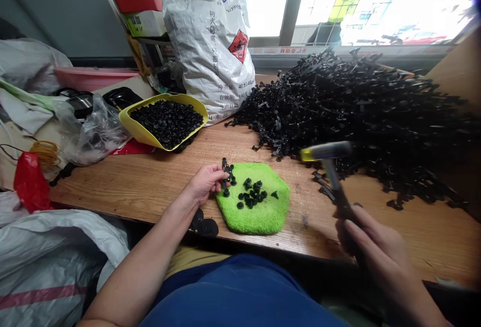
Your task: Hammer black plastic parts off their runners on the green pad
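My left hand [208,181] pinches a black plastic strip with small round parts [227,171] at the left edge of a green fuzzy pad [251,222]. Several small black pieces [254,195] lie on the pad's middle. To the right, my right hand [370,234] is wrapped round the dark handle of a hammer [330,154], raised above the table and somewhat blurred. The hammer's head has a yellow face on its left end.
A large heap of black plastic parts [338,101] covers the table's [169,176] back right. A yellow scoop [131,127] full of black pieces, a white sack [210,41] and plastic bags [93,131] stand or lie at the back and left. A person [341,6] shows outside the window.
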{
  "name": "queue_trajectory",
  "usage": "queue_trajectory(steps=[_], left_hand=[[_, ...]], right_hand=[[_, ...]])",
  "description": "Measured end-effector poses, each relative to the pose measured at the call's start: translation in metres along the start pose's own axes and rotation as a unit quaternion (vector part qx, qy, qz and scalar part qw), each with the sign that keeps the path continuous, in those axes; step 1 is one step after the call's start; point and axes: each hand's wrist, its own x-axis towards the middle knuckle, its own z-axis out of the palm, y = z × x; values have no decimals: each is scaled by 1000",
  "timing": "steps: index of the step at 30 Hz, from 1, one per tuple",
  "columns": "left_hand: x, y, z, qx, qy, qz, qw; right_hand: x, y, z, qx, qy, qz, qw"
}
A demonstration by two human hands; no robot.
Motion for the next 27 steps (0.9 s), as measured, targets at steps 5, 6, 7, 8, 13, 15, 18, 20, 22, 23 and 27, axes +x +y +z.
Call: queue_trajectory(steps=[5,6,7,8,13,15,18,20,22,23,27], left_hand=[[-1,2,1,3,-9,3,1000],[0,2,1,5,-11,2,1000],[0,2,0,8,-11,3,1000],[1,1,0,12,-12,3,1000],[3,0,-2,11,-18,5,1000],[3,0,-2,3,-23,5,1000],[2,2,-1,4,-18,3,1000],[2,3,-1,4,-13,-1,1000],[2,3,-1,-1,-15,-2,1000],[2,3,-1,-3,-17,0,1000],[3,2,-2,9,-10,6,1000]], right_hand=[[27,-30,22,-120,-147,-153,970],[32,-32,28,-136,-162,-165,963],[36,-34,34,-153,-181,-169,957],[39,-35,38,-169,-196,-168,951],[45,-41,39,-160,-128,-185,961],[45,-44,39,-182,-116,-193,957],[46,-44,43,-259,-162,-188,933],[47,-44,46,-268,-164,-190,930],[47,-45,47,-261,-148,-197,933],[46,-45,48,-271,-147,-196,931],[46,-48,51,-335,-168,-181,909]])
